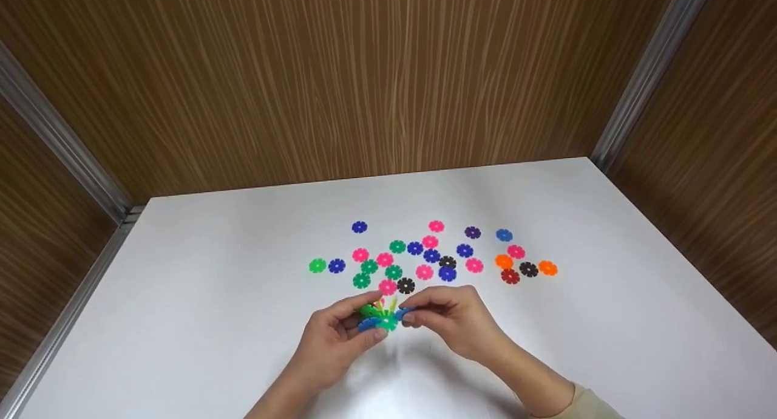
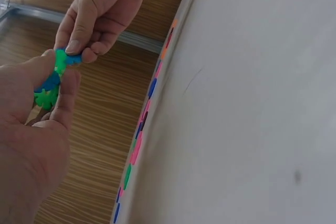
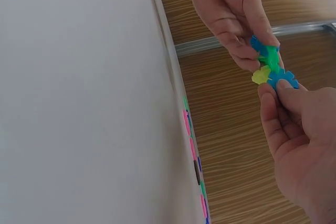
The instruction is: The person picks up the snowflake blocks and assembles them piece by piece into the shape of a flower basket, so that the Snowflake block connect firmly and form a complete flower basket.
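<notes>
Between thumb and fingers, my left hand [image 1: 337, 337] holds a small cluster of joined snowflake discs, slotted plastic pieces. A green disc [image 1: 387, 322] faces up at its middle, with blue, darker green and yellow discs set around it. My right hand [image 1: 458, 319] pinches a blue snowflake disc [image 3: 283, 78] against the cluster's right side, where it meets the green disc. A yellow disc [image 3: 261, 75] stands beside it in the right wrist view. In the left wrist view, the left hand [image 2: 39, 114] partly hides the cluster's lower blue and green discs.
Several loose discs lie flat on the white table [image 1: 212, 297] beyond my hands, among them a pink disc [image 1: 387, 286] and a black disc [image 1: 406, 285] close by. Orange discs [image 1: 547, 268] lie farther right. Wood-grain panels [image 1: 364, 85] with metal posts enclose the table.
</notes>
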The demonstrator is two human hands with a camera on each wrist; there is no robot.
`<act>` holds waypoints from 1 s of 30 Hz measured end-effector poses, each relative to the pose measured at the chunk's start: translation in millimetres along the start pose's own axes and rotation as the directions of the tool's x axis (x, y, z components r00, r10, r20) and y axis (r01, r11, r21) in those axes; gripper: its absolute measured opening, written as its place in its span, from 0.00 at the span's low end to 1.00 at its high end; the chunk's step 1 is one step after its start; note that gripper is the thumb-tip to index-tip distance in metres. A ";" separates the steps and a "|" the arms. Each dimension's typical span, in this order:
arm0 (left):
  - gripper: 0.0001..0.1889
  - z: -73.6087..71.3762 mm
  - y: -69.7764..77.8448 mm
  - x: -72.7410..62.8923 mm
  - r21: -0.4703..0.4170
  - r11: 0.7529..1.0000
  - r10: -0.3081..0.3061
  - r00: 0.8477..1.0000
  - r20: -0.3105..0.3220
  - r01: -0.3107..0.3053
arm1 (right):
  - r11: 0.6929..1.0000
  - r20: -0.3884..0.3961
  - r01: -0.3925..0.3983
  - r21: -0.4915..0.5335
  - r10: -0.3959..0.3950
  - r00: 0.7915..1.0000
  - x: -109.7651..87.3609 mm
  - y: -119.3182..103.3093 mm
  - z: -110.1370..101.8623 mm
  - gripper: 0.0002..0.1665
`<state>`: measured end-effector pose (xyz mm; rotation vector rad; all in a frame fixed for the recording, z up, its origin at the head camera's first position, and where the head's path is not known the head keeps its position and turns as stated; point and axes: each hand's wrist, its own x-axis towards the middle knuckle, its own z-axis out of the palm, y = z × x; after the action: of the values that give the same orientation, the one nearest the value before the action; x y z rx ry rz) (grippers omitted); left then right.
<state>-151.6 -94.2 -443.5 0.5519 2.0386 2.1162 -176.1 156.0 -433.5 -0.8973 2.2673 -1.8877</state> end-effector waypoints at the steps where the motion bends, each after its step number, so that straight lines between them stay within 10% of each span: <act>1: 0.27 0.9 0.0 0.2 -0.004 1.000 0.001 1.000 -0.004 -0.001 | 1.000 0.000 0.003 0.004 -0.003 1.000 0.0 -0.7 0.2 0.09; 10: 0.27 -2.3 1.5 1.2 -0.015 1.000 -0.011 0.999 -0.043 0.010 | 0.996 0.047 -0.070 0.051 0.067 0.997 7.2 -3.4 -1.0 0.12; 16: 0.27 -20.5 9.3 4.6 0.028 0.999 -0.040 0.980 -0.194 0.046 | 0.982 0.021 -0.148 -0.116 0.151 0.988 32.8 14.9 -16.1 0.13; 30: 0.29 -33.5 5.9 6.4 0.038 0.998 -0.039 0.969 -0.246 0.049 | 0.821 0.017 -0.211 -0.530 0.259 0.966 58.4 55.9 -23.9 0.16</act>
<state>-168.8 -123.5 -437.0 0.2575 2.2051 2.2144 -255.9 154.7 -460.5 -0.6723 2.7360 -1.1131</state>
